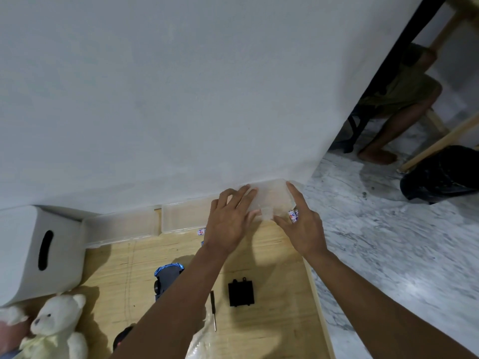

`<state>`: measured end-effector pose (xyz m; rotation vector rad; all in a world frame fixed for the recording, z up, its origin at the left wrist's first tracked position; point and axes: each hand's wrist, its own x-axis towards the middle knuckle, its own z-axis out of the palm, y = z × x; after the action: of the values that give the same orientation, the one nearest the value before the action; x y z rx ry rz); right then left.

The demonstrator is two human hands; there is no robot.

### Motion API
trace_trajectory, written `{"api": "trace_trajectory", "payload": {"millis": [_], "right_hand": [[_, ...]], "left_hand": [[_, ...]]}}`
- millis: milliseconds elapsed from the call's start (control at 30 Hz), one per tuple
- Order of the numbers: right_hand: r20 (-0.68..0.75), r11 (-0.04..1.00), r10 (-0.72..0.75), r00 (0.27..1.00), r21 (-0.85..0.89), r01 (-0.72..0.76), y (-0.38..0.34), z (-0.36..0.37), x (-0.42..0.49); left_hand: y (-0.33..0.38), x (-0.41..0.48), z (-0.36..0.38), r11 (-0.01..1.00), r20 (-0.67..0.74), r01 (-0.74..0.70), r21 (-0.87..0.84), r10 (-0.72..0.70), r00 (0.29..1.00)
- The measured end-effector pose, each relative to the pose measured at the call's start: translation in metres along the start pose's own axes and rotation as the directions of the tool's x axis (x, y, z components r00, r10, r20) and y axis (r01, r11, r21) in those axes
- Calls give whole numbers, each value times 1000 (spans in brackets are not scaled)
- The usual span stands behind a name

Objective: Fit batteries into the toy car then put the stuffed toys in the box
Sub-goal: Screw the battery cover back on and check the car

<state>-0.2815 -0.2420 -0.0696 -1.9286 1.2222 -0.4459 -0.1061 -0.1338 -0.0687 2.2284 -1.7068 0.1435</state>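
My left hand (230,221) lies flat with spread fingers on a small clear plastic case (270,196) at the far edge of the wooden board, against the wall. My right hand (303,229) touches the same case from the right and holds white batteries (293,215) between its fingers. Another battery (200,231) peeks out beside my left wrist. The blue-grey toy car (168,277) lies upside down, partly hidden by my left forearm. Its black battery cover (241,294) and a screwdriver (213,309) lie beside it. A white teddy bear (57,325) sits at the lower left next to the white box (23,255).
A second clear case (181,218) lies open along the wall. Part of another stuffed toy (11,317) shows at the left edge. A clear plastic bag (204,335) lies near the front. The board's right edge (317,294) drops to marble floor; a seated person and a black bag (440,174) are beyond.
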Motion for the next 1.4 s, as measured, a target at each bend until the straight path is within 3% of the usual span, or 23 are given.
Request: {"api": "trace_trajectory", "payload": {"millis": [100,167,233,333,433,633,800,1000,1100,1200,1400], "right_hand": [[-16,1000,-12,1000,-22,12,3,2,-3],[-17,999,-18,1000,-42,17,4,3,-4],[-22,998,-32,999,-60,31,4,2,-6],[-11,998,-27,1000,-63,26,1,-1,-7],[-6,998,-5,1000,-68,4,-1,-1,-7],[16,1000,-21,1000,-16,21,0,-4,-8],[-17,990,-122,992,63,123,-13,-21,3],[293,976,-197,936,-28,214,-46,-9,49],[458,936,-141,877,-226,269,-55,2,58],[519,857,-96,849,-391,336,-61,9,62],[558,790,-70,827,-475,388,-67,15,65]], "left_hand": [[9,5,-15,969,-70,98,-229,-117,991],[15,10,-23,882,-92,183,-434,-246,965],[17,13,-26,835,-125,203,-511,-306,944],[13,9,-25,864,-113,142,-482,-222,968],[11,-3,-21,910,-10,120,-396,-135,991],[12,-10,-17,955,11,222,-195,-225,974],[11,-9,-19,957,52,245,-153,-240,969],[13,-10,-21,938,73,264,-225,-254,964],[12,-9,-22,945,53,254,-204,-248,967],[11,-9,-20,947,59,267,-180,-261,964],[10,-8,-19,939,91,283,-195,-270,959]]}}
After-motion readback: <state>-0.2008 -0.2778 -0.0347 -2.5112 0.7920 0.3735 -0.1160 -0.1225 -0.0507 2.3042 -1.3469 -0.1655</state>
